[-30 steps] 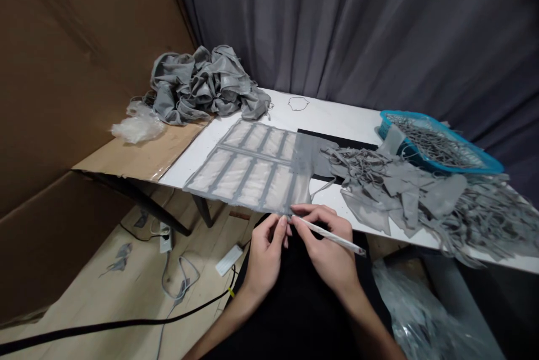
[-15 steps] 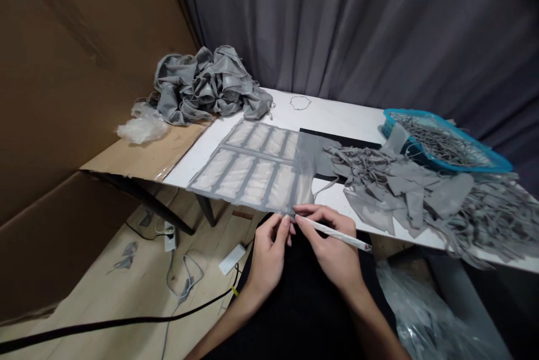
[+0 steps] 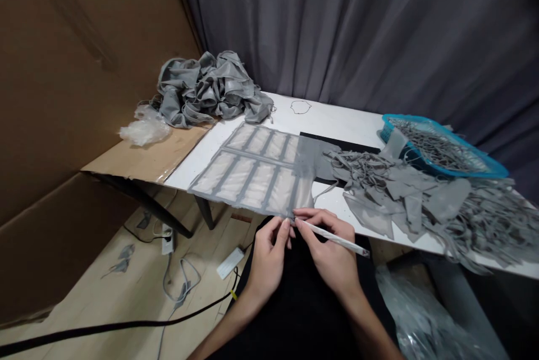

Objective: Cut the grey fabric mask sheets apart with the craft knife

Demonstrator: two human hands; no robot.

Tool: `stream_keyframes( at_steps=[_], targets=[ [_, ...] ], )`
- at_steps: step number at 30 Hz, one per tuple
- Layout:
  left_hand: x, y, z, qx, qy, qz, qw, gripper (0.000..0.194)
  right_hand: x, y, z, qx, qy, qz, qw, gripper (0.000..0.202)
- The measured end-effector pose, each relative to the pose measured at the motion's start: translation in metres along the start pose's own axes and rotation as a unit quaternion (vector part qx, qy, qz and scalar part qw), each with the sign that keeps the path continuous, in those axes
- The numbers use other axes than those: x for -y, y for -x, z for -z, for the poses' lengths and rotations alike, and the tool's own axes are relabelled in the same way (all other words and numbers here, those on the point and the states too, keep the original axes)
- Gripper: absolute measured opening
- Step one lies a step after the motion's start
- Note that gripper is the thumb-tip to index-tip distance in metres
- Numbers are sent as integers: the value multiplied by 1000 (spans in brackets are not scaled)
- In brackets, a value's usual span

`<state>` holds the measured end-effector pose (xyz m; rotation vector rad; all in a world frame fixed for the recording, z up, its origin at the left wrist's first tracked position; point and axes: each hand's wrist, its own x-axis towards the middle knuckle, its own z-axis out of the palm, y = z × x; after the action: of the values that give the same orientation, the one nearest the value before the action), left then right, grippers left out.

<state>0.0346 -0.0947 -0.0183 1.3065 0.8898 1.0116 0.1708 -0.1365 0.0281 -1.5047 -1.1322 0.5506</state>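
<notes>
A sheet [image 3: 255,188] with pale rectangular panels framed by grey strips lies on the table, its near edge reaching the front over my lap. My left hand [image 3: 272,245] is closed, thumb and forefinger pinching the near right edge of the sheet. My right hand [image 3: 332,247] is closed round a slim white pen-like tool [image 3: 339,237], whose far end points down to the right. Its working tip is hidden between my fingertips, which meet at the sheet's edge. A grey translucent part [image 3: 315,158] of the sheet runs to the right.
Grey scraps and strips [image 3: 404,186] heap on the right of the white table [image 3: 337,115], beside a blue basket [image 3: 446,146] of thin strips. Crumpled grey fabric [image 3: 219,87] and clear plastic [image 3: 145,127] lie at the left. Cardboard [image 3: 84,68] walls the left side; cables [image 3: 126,325] cross below.
The view has shifted slightly. Both hands keep their hold at the same edge of the sheet, with the white tool tilted almost as before.
</notes>
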Motion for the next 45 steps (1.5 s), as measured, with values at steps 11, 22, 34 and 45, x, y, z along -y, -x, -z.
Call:
stream_keyframes(
  at_steps=[11, 22, 34, 45],
  targets=[
    [3, 2, 2, -8, 8, 3, 1000, 43, -5, 3, -6, -26, 85, 111, 990, 23],
    [4, -4, 9, -56, 17, 1, 998, 44, -11, -62, 24, -31, 336, 312, 888, 29],
    [18, -15, 20, -122, 21, 35, 992, 69, 6, -263, 130, 65, 636, 277, 717, 34],
    [19, -15, 22, -133, -13, 26, 991, 73, 36, -334, 214, -30, 646, 252, 720, 24]
  ],
)
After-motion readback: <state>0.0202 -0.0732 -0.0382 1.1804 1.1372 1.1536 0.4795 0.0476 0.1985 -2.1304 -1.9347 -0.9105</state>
